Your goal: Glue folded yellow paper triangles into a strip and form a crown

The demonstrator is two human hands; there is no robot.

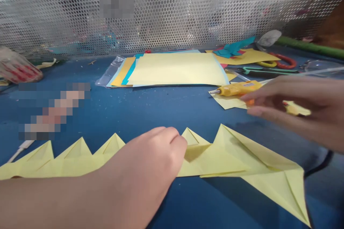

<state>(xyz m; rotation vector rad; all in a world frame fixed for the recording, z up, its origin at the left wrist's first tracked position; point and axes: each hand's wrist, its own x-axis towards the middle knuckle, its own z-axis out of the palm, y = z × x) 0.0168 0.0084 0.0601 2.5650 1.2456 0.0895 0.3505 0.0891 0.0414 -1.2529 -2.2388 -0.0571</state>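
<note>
A folded yellow paper strip (220, 154) with several pointed peaks runs across the front of the blue table. Over its middle lies my left hand (161, 150), fingers curled down onto the paper, fingertips hidden. At the right, my right hand (298, 103) has thumb and index finger at the orange trigger of a yellow glue gun (239, 88). The gun's metal tip points left, above a small pale yellow paper piece (228, 102). The strip's right end has larger folds, one pointing down toward the front edge.
Stacked coloured sheets (177, 69) lie at the back centre, before a perforated metal screen (161, 14). Scissors with red and yellow handles (286, 61) are at the back right. A red-streaked cup (18, 66) lies at the left, near a blurred-out object with a white cable (27, 144).
</note>
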